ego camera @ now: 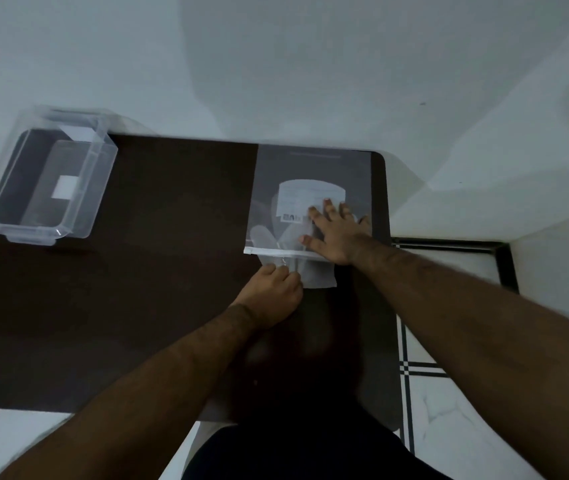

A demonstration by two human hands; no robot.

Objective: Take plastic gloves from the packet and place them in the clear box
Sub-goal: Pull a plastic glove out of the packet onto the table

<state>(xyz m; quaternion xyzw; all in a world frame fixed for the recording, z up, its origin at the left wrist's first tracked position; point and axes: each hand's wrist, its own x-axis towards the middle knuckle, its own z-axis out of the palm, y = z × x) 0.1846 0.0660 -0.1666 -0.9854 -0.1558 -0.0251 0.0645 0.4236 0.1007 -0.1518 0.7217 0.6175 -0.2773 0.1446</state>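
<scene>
A translucent plastic packet [314,168] with a white label lies flat at the far right of the dark table. My right hand [336,233] presses flat on it, fingers spread. Thin plastic gloves [317,273] stick partway out of the packet's near white-edged mouth. My left hand [272,289] pinches the gloves' near end just in front of that mouth. The clear box [96,188] stands open at the table's far left corner, with a white label showing on its bottom.
The dark brown table [158,271] stands against a white wall. Its right edge sits close to the packet. White floor tiles with dark stripes [421,368] show to the right and below. My dark trousers appear at the bottom.
</scene>
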